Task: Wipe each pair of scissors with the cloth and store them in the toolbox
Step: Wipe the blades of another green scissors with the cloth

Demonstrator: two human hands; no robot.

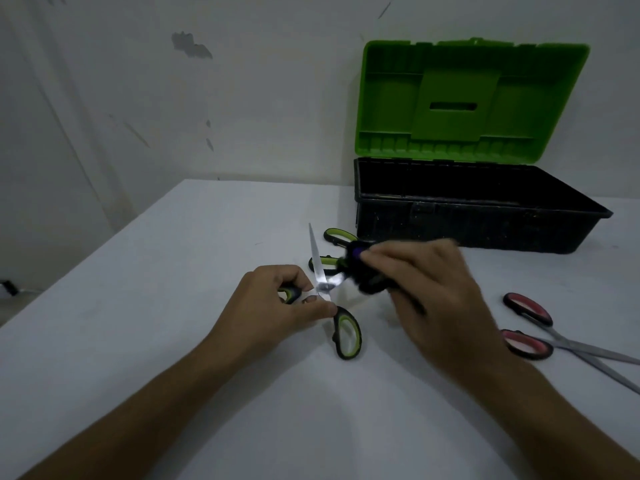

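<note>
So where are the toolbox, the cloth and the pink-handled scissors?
toolbox (460,226): head view, on its black front wall.
cloth (369,284): head view, on the dark bunched part under the right hand's fingers.
pink-handled scissors (528,310): head view, on the upper handle loop.

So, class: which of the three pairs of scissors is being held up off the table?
The green-handled scissors gripped by the left hand, blade pointing up. The other green-handled pair and the red-handled pair lie on the table.

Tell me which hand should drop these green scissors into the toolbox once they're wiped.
Probably the left hand: it already grips the green scissors by a handle. The right hand sits nearer the open toolbox, but its fingers hold the dark cloth.
</note>
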